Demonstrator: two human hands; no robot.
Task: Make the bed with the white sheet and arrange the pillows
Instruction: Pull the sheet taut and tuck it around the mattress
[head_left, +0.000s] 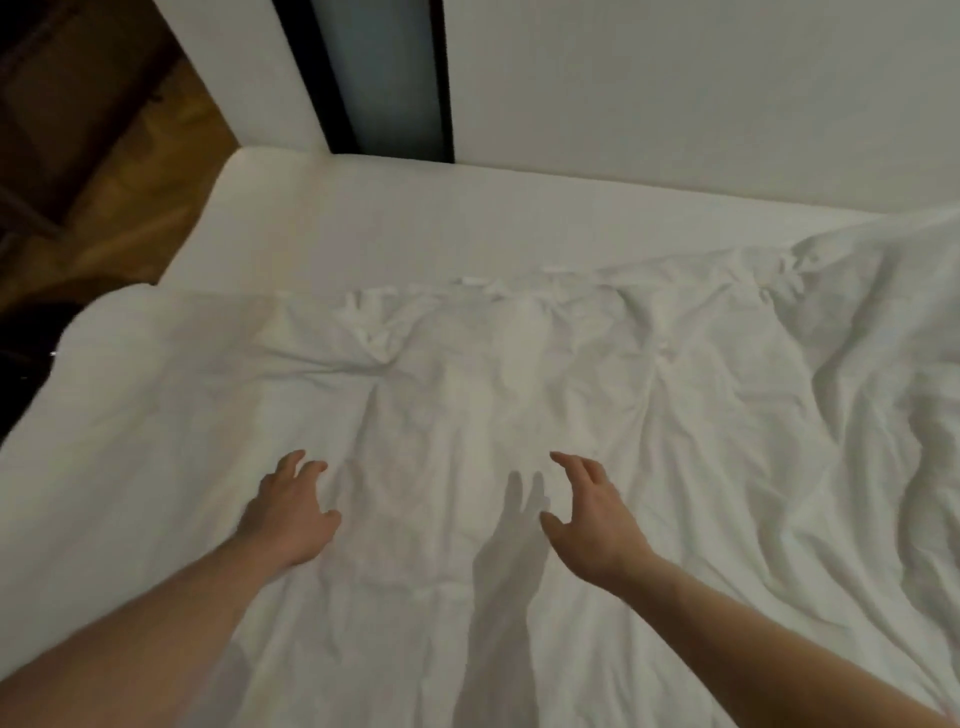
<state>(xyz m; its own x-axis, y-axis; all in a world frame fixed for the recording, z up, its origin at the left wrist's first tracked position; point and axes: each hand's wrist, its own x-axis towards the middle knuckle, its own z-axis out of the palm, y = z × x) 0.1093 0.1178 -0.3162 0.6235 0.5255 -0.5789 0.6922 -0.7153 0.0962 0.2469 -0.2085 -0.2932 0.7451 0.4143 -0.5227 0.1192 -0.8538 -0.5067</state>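
Observation:
A wrinkled white sheet (519, 389) lies spread over the bed, its far edge bunched in small folds. Beyond that edge a strip of bare white mattress (415, 218) shows. My left hand (291, 512) reaches out over the sheet at lower left, fingers loosely spread, holding nothing. My right hand (592, 512) hovers a little above the sheet at lower centre, fingers spread and slightly bent, casting a shadow to its left. No pillow is in view.
A white wall (675, 88) runs along the far side of the bed, broken by a dark-framed vertical panel (384, 78). Wooden floor (130, 182) shows past the bed's left corner. The sheet piles in deeper folds at the right (883, 364).

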